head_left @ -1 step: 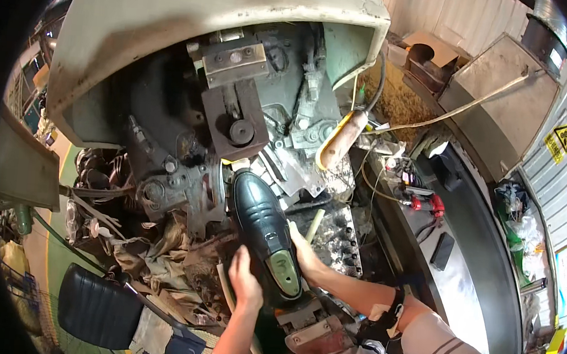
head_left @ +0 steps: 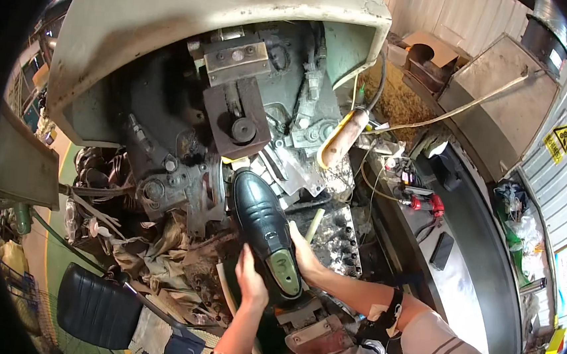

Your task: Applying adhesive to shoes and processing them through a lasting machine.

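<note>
A black leather loafer (head_left: 259, 212) on a green shoe last (head_left: 283, 273) lies tilted, toe up toward the machine and heel toward me. Its toe sits just under the dark metal block (head_left: 236, 121) of the machine; I cannot tell whether they touch. My right hand (head_left: 304, 255) grips the shoe's right side near the heel, fingers curled behind it. My left hand (head_left: 251, 284) is beside the left of the heel, fingers stretched out and holding nothing; whether they touch the leather is unclear.
A pale machine hood (head_left: 231, 0) arches over the work. A lamp-like yellow-edged piece (head_left: 343, 140) hangs to the right. Beyond it, a dark conveyor belt (head_left: 474, 212) runs past a red tool (head_left: 428, 204) and a black phone-like object (head_left: 443, 251). A black seat (head_left: 97, 305) stands lower left.
My left hand has shifted slightly right, closer to the heel. The shoe and my right hand look unmoved.
</note>
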`<action>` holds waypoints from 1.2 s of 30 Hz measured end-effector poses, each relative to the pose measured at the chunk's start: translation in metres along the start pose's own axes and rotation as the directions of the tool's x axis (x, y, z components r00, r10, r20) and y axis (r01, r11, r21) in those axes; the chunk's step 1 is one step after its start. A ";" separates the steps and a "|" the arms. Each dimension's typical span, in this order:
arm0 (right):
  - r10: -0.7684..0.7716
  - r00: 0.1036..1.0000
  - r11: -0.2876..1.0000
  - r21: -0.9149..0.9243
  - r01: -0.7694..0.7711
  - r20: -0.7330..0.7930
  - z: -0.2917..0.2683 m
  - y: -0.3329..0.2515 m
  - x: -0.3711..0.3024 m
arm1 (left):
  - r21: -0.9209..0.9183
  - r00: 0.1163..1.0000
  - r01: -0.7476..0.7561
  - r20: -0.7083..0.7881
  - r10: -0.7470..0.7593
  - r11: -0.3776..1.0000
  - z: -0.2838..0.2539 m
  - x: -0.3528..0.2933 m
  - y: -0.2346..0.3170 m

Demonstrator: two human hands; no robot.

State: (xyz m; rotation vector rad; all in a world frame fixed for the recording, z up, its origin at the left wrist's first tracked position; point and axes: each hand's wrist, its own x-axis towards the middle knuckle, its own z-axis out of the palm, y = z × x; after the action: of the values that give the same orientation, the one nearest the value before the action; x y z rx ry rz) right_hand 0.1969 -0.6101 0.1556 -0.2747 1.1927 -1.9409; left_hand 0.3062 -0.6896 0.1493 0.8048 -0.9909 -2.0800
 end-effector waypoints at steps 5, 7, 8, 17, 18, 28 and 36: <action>0.137 0.991 0.991 -0.004 -0.137 -0.001 0.012 -0.005 -0.013 | -0.240 1.000 0.003 0.024 0.003 0.971 0.013 0.006 -0.013; 0.133 0.991 0.991 -0.013 -0.133 -0.032 0.011 -0.006 -0.014 | -0.303 0.998 0.056 0.028 -0.050 0.951 0.017 0.008 -0.010; 0.122 0.991 0.991 -0.045 -0.124 -0.049 0.013 -0.007 -0.016 | -0.273 0.999 0.040 0.030 -0.033 0.961 0.018 0.008 -0.008; 0.066 0.998 0.997 -0.027 -0.066 -0.010 0.005 0.003 -0.018 | -0.172 0.999 -0.008 -0.046 0.000 0.985 0.025 0.008 -0.002; 0.025 1.000 0.999 -0.024 -0.026 -0.005 0.004 0.007 -0.017 | -0.198 1.000 -0.015 -0.025 0.011 0.980 0.024 0.013 -0.002; 0.016 0.999 0.987 -0.158 -0.021 -0.029 -0.002 -0.002 -0.020 | -0.255 0.994 0.093 0.076 -0.076 0.962 0.010 0.018 -0.014; -0.535 0.845 0.376 -0.895 0.239 0.001 -0.107 -0.053 -0.145 | 0.423 0.911 -0.408 0.251 0.328 0.809 0.019 -0.064 0.040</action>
State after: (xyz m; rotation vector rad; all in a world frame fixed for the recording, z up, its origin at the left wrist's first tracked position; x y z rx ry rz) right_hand 0.2017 -0.4238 0.1750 -0.9150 2.5037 -1.5525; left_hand 0.3407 -0.6505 0.2067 0.6025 -1.6447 -1.6013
